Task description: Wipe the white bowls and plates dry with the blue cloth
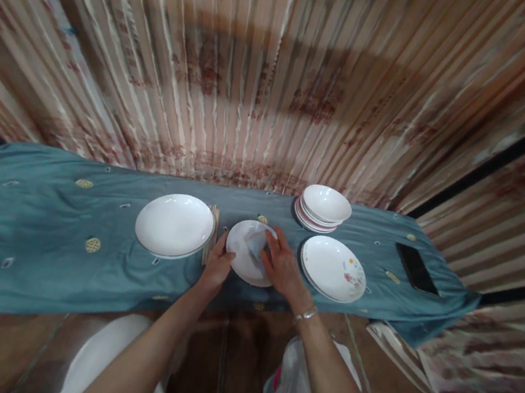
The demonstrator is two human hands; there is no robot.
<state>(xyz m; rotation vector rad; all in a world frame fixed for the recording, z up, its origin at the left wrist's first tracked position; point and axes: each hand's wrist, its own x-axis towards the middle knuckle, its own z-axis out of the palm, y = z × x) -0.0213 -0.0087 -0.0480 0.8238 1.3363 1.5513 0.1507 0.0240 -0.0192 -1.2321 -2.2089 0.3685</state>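
My left hand (219, 262) grips the left rim of a white plate (239, 268), thumb on top and fingers underneath. My right hand (281, 262) reaches over the same plate from the right. Its fingers press a pale bluish cloth (255, 243) against the inner surface; the cloth is somewhat blurred. Beneath the plate is a table with a teal cloth (101, 276). Just left of my left hand lie some chopsticks (205, 254), partly hidden, beside a large white plate (175, 225).
On the right stands a stack of flower-printed plates (331, 266), with stacked white bowls (326, 204) behind it. A dark phone (416, 268) lies near the table's right end. Pleated, patterned curtains (271, 90) hang along the back and sides.
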